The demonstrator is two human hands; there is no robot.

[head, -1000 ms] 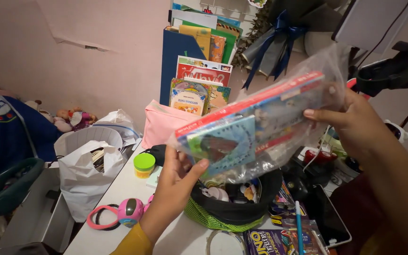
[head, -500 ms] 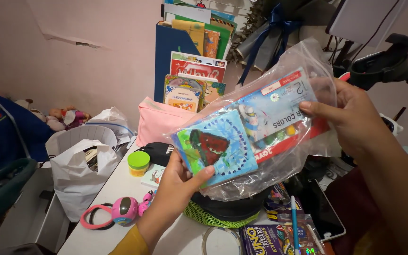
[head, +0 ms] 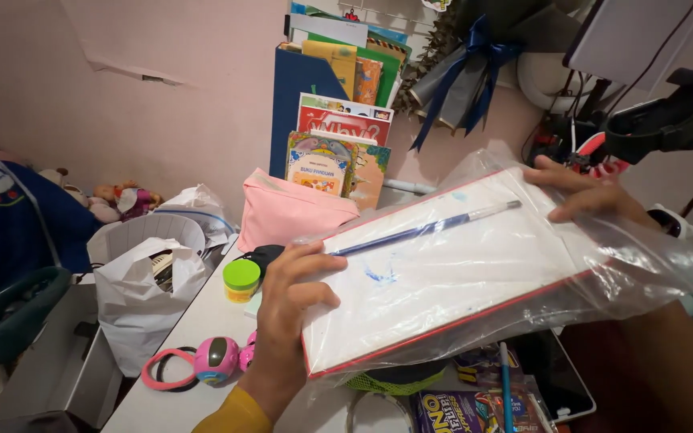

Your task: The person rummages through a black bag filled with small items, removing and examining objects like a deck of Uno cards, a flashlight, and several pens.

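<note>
Clear plastic bag (head: 603, 265) with a flat red-edged box (head: 451, 281) inside, held in the air above the bench (head: 194, 337), tilted, lower end toward the person. The bag has been flipped since half a second ago: then the printed, coloured face with a small picture card showed; now the plain white underside faces up, marked with a few blue smears. A thin blue-handled paintbrush (head: 427, 228) lies slantwise across that white face, inside the bag as far as I can tell.

Left hand (head: 286, 309): closed on the lower-left corner of the bag and box, thumb on top, fingers curled over the edge. Right hand (head: 583, 196): holding the upper-right end, fingers laid flat on the plastic. The grip ends match those of a second ago; only the face shown differs.

Judgement: the package is being turned over for inspection, both sides now seen; contents stay sealed in.

Surroundings, outward: under the bag a black basket with green mesh (head: 399, 378), a card-game box (head: 459, 410) and a blue pen (head: 507, 385). Left on the bench: green-lidded tub (head: 243, 279), pink toy (head: 216, 359), white paper bag (head: 146, 297). Behind: pink pouch (head: 282, 210), upright books (head: 338, 152).
</note>
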